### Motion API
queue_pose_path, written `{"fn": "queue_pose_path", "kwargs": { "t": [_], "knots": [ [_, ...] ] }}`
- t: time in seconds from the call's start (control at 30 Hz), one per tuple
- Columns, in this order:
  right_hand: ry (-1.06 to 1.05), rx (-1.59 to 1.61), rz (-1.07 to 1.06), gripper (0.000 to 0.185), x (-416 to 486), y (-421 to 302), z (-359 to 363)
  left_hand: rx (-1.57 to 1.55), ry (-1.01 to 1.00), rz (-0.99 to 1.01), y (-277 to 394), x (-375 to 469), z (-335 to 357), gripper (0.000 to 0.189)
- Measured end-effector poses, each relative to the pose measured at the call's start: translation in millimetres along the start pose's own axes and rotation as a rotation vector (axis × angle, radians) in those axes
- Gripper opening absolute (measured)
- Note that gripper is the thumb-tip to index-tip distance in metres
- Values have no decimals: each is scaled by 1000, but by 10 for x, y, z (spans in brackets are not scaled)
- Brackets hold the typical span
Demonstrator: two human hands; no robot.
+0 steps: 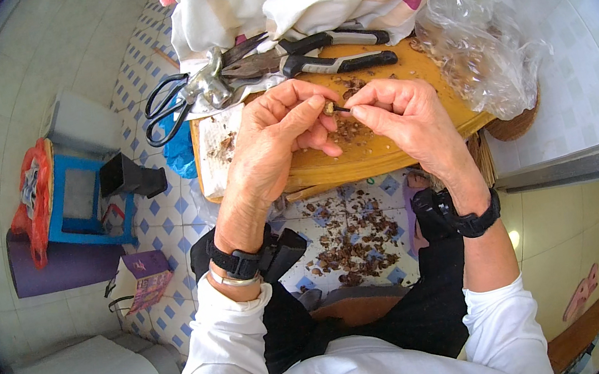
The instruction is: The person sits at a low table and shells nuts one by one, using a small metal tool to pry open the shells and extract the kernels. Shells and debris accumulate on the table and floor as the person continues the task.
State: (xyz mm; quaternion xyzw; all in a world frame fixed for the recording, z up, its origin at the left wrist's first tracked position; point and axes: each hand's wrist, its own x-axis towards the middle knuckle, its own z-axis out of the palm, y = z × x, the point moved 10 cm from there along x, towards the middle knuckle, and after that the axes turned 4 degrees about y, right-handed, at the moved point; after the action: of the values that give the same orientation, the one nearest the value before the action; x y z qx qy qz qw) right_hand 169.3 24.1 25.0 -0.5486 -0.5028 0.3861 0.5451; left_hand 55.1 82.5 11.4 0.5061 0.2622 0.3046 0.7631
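My left hand [275,138] pinches a small yellowish-brown piece [329,108], apparently nut, between thumb and fingers. Thumb and index finger of my right hand [408,115] grip a thin dark pick [342,109], its tip hidden at or against the piece. Both hands are over a yellow wooden table [441,107] strewn with brown shell crumbs [346,130]. Beyond them lie large pliers [342,63] with black-and-grey handles. Scissors [166,108] with black handles lie farther left, partly under a shiny metal object [210,84] whose kind I cannot tell.
A white cloth [226,6] covers the table's far side. Clear plastic bags [481,61] sit at its right, a crumb-covered white pad [216,156] at its left. Broken shells [353,237] litter the tiled floor between my legs. A blue stool [59,194] and paper bag [148,279] are leftward.
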Motion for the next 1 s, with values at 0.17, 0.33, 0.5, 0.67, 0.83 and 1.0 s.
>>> {"fn": "queue_pose_path", "kwargs": {
  "t": [0.17, 0.33, 0.5, 0.67, 0.83, 1.0],
  "knots": [
    [6, -26, -46, 10, 0, -46, -17, 14, -26, -15, 1, -5, 37, 18],
    [41, -93, -58, 10, -2, -74, -62, 44, -32, -31, -24, -9, 57, 21],
    [58, -81, -22, 11, -19, -58, -120, 99, -70, -51, -59, -19, 67, 23],
    [58, -83, -56, 11, 1, -69, -102, 113, -49, -14, -78, -15, 73, 24],
    [118, 0, -39, 8, -32, -64, -71, 129, -8, 51, -35, -9, 68, 26],
    [197, -76, -86, 7, -68, -117, -49, 152, 41, 59, -27, -7, 40, 26]
  ]
}}
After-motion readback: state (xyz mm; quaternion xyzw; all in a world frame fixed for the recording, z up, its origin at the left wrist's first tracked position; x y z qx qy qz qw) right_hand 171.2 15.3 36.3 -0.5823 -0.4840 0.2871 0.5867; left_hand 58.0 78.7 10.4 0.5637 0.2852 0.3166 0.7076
